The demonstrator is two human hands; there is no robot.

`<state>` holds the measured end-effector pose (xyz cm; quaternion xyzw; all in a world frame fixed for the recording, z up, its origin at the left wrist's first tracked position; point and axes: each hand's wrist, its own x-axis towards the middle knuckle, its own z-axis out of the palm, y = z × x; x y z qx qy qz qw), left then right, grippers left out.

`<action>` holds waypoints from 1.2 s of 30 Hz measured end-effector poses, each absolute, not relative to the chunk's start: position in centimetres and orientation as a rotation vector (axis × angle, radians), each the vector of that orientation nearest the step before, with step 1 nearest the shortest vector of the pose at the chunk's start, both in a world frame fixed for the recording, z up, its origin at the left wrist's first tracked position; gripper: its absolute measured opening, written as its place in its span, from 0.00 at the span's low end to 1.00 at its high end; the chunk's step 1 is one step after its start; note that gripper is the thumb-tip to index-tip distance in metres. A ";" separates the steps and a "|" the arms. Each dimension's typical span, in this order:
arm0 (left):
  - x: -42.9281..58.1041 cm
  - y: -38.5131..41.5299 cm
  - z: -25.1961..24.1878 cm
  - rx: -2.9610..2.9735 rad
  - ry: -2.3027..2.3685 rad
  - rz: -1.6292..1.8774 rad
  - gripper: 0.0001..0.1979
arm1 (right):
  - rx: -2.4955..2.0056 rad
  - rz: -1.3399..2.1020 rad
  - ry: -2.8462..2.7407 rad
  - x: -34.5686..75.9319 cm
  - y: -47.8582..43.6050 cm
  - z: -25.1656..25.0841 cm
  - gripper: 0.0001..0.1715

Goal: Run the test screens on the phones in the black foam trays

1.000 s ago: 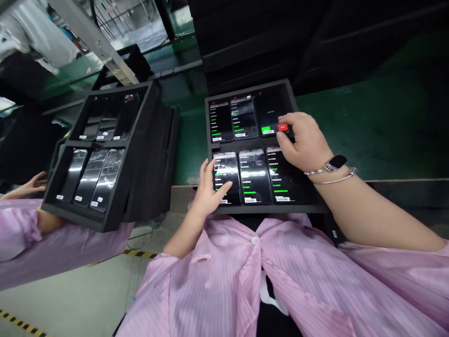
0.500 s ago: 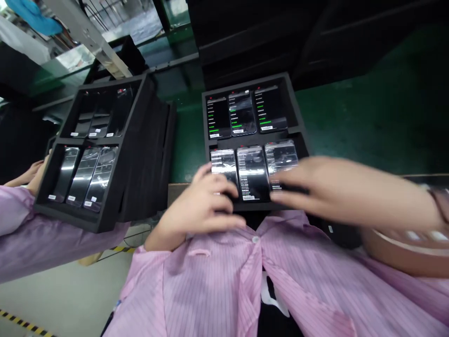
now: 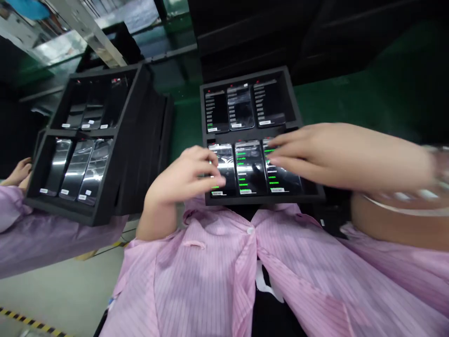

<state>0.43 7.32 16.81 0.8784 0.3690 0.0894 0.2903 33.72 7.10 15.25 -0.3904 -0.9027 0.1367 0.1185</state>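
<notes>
In front of me lies a black foam tray (image 3: 296, 105) holding two rows of smartphones with lit screens. My left hand (image 3: 191, 173) hovers at the near-left smartphone (image 3: 224, 171), fingers curved and apart; whether a fingertip touches the glass I cannot tell. Over the near-right smartphone (image 3: 278, 178) reaches my right hand (image 3: 301, 150), slightly blurred, its fingers stretched out and covering part of the screen. Between them the near-middle smartphone (image 3: 249, 168) shows green and white lines of text. White lines fill most of the far-row screens, such as the far-middle smartphone (image 3: 240, 107). Neither hand holds anything.
At the left, a second black tray (image 3: 121, 131) with dark smartphones rests tilted on a stack of black trays (image 3: 147, 159). Another person's hand (image 3: 19, 173) and pink sleeve are beyond it. A green work surface (image 3: 336, 110) extends to the right.
Both hands have moved up, the left one also leftward. Green lines now show on the near-row screens, while most green lines on the far row have turned white.
</notes>
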 end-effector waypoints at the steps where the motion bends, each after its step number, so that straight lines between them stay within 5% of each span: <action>1: -0.5 5.0 17.6 2.328 0.902 0.233 0.23 | -1.026 0.405 -2.674 34.5 4.8 16.4 0.35; 8: -1.8 -2.1 10.7 2.470 1.306 0.540 0.17 | -1.248 0.279 -2.587 33.8 -3.0 11.5 0.27; 12: -0.7 -0.6 6.6 2.437 1.427 0.472 0.25 | -1.434 0.169 -2.575 32.0 -2.6 7.5 0.27; 19: 1.3 7.5 5.8 2.277 1.640 0.517 0.30 | -1.621 0.237 -2.335 31.5 4.3 5.7 0.27; 27: 0.2 1.9 9.4 2.401 1.434 0.834 0.35 | -1.461 0.212 -2.271 31.7 -0.8 14.1 0.26; 36: 0.3 0.2 5.2 2.268 1.476 0.645 0.37 | -1.137 0.211 -2.393 29.8 -2.2 5.4 0.25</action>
